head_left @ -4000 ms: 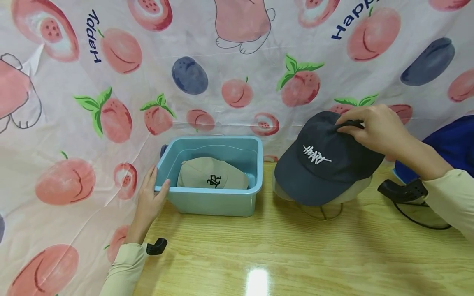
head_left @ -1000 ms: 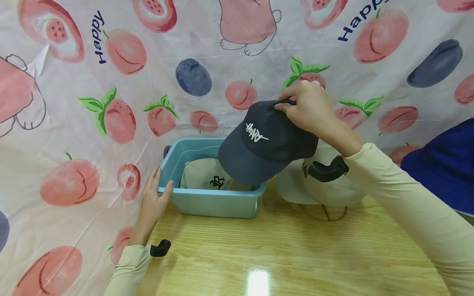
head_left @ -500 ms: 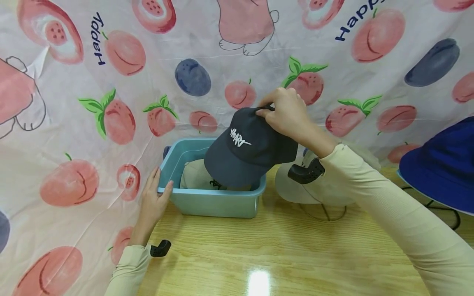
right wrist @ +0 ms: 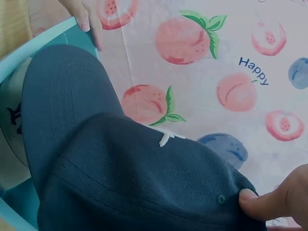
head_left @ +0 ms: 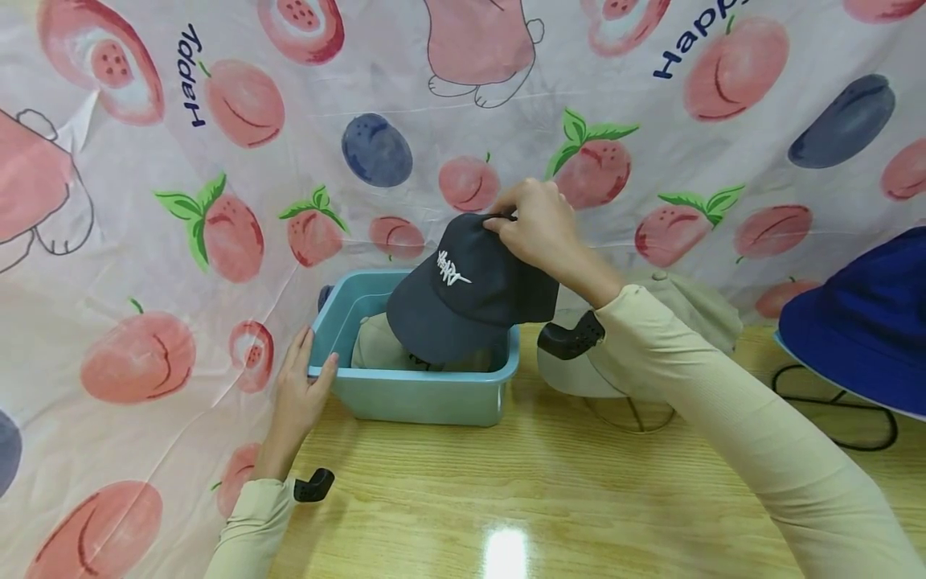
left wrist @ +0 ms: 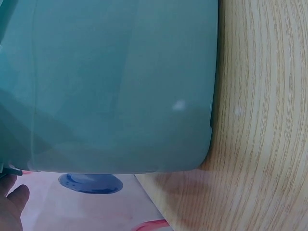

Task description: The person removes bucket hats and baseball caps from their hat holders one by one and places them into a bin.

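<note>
My right hand (head_left: 538, 225) pinches a dark navy baseball cap (head_left: 473, 289) with white lettering by the top of its crown. The cap hangs tilted over the light blue plastic bin (head_left: 427, 398), its brim down inside the opening. In the right wrist view the thumb (right wrist: 262, 204) presses the crown. Inside the bin lies a beige baseball cap (head_left: 372, 342) with a black emblem, partly hidden by the navy one. My left hand (head_left: 297, 398) rests at the bin's front left corner, fingers fairly straight along the rim.
Right of the bin, a pale cap (head_left: 698, 305) sits on a wire stand (head_left: 637, 418), partly behind my right arm. A blue bucket hat (head_left: 861, 322) is at the far right near a black wire stand (head_left: 878, 438). A fruit-print cloth (head_left: 405, 72) hangs behind the wooden table (head_left: 579, 498).
My right hand has carried the navy cap left from above the pale cap to over the bin, lowering it slightly and covering more of the beige cap. The left hand stays at the corner.
</note>
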Action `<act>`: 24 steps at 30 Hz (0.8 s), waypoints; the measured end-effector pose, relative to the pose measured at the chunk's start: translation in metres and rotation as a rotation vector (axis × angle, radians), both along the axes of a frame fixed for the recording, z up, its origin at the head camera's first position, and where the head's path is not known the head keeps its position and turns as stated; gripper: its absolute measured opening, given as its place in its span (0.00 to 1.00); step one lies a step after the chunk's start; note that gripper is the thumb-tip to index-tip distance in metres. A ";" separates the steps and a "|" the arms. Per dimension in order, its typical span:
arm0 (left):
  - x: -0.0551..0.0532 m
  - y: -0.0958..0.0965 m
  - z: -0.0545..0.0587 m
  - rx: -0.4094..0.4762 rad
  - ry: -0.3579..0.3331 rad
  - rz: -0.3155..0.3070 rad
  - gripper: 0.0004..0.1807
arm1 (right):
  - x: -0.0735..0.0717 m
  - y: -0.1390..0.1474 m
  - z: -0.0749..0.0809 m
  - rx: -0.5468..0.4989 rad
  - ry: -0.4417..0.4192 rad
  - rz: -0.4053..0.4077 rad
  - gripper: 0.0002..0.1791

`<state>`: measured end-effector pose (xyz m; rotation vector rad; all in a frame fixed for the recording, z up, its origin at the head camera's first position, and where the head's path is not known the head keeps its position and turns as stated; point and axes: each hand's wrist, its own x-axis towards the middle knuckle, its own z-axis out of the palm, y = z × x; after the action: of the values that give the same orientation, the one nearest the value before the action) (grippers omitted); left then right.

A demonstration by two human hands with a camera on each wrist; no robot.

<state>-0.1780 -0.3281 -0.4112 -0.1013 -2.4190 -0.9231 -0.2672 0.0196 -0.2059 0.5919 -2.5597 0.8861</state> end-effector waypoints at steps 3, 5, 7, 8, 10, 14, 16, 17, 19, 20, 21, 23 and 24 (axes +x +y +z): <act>0.000 0.000 0.000 -0.007 -0.005 0.008 0.36 | -0.002 -0.005 -0.003 -0.006 -0.001 -0.003 0.09; 0.001 0.000 0.001 -0.006 -0.006 0.007 0.36 | -0.002 -0.009 -0.004 -0.015 0.000 -0.003 0.09; 0.001 0.001 0.002 -0.006 -0.009 0.008 0.36 | -0.003 -0.013 -0.006 -0.022 0.003 -0.006 0.08; 0.001 0.001 0.002 -0.006 -0.009 0.007 0.36 | -0.004 -0.015 -0.007 -0.026 0.005 -0.005 0.08; 0.001 0.001 0.002 -0.007 -0.013 0.007 0.37 | -0.005 -0.019 -0.009 -0.029 -0.004 -0.013 0.09; 0.001 0.002 0.001 -0.008 -0.018 0.009 0.37 | -0.006 -0.028 -0.013 -0.050 -0.032 -0.038 0.09; 0.001 0.002 0.000 -0.011 -0.021 0.013 0.37 | -0.007 -0.032 -0.015 -0.066 -0.040 -0.046 0.09; 0.001 0.003 0.000 -0.010 -0.020 0.014 0.37 | -0.007 -0.034 -0.016 -0.073 -0.042 -0.045 0.09; -0.001 0.003 0.000 -0.007 -0.018 0.015 0.37 | -0.007 -0.038 -0.019 -0.089 -0.042 -0.037 0.09; -0.001 0.003 0.000 -0.007 -0.014 0.016 0.37 | -0.008 -0.040 -0.020 -0.097 -0.041 -0.029 0.09; -0.002 0.002 0.000 -0.007 -0.011 0.017 0.36 | -0.008 -0.042 -0.022 -0.108 -0.038 -0.018 0.09; -0.003 0.002 0.000 -0.004 -0.004 0.016 0.36 | -0.009 -0.047 -0.026 -0.129 -0.031 0.001 0.09; -0.003 0.001 -0.001 -0.003 -0.002 0.017 0.36 | -0.009 -0.050 -0.028 -0.140 -0.032 0.006 0.09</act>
<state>-0.1808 -0.3267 -0.4118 -0.0810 -2.4196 -0.9125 -0.2761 -0.0306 -0.2338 0.5476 -2.4992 1.0746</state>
